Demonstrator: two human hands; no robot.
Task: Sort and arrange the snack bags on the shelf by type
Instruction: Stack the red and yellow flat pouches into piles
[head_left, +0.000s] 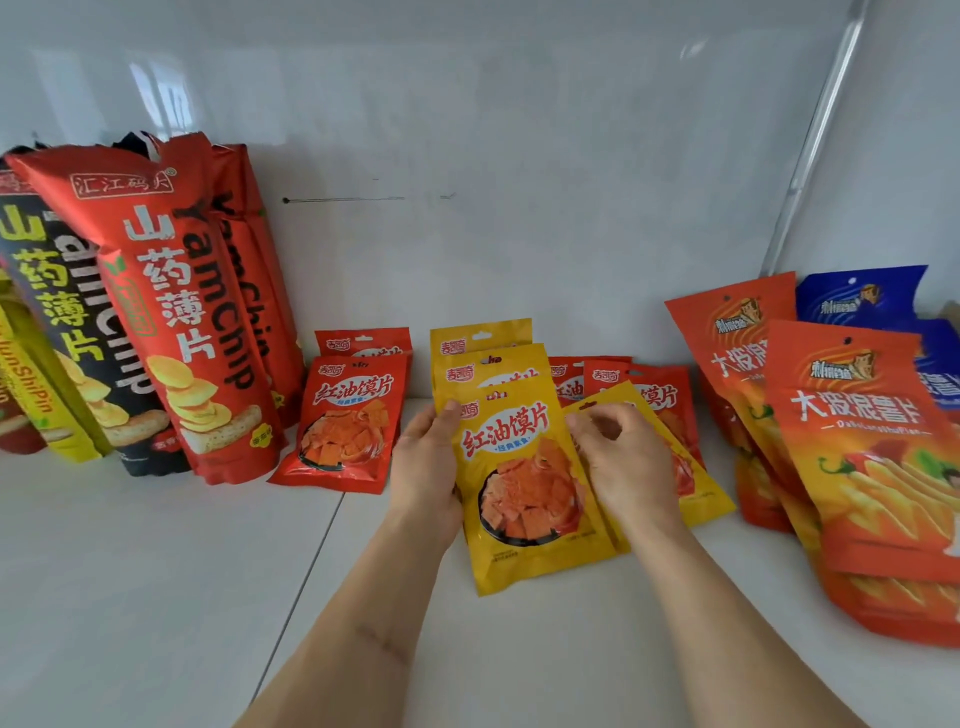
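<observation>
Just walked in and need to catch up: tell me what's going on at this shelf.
A person is sorting snack bags on a white shelf. The left hand grips the front yellow bag by its left edge, while the right hand pinches another yellow bag behind it. Small red bags stand left; tall yam chip bags farther left.

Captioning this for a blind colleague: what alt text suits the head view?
Left hand and right hand hold small yellow snack bags on a white shelf, with tall yam chip bags left and orange fries bags right.

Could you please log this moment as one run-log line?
left hand: holds front yellow bag | right hand: pinches second yellow bag | stage: sorting
</observation>
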